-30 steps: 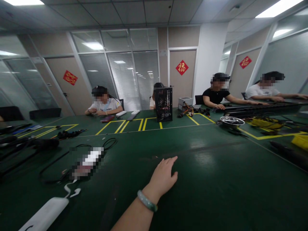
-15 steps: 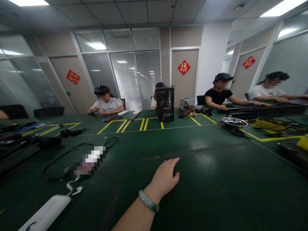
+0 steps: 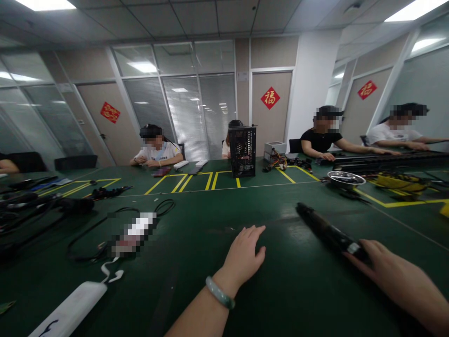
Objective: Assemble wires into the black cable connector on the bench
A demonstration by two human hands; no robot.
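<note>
My left hand [image 3: 245, 255] rests flat on the green table [image 3: 196, 285], fingers stretched forward and holding nothing; a pale green bangle [image 3: 220, 292] circles its wrist. My right hand [image 3: 389, 274] enters from the lower right, closed round the near end of a long black rod-shaped tool [image 3: 324, 230] that points away to the upper left, just above the table.
A white power strip [image 3: 68, 312] and black cables [image 3: 105, 229] lie at the left. A black computer case [image 3: 242, 151] and a metal bowl [image 3: 341, 178] stand farther back amid yellow floor-tape markings. Several other people sit along the far and right sides.
My right hand has come into view from the right, carrying the black tool over the table. The left hand has stayed flat in about the same place.
</note>
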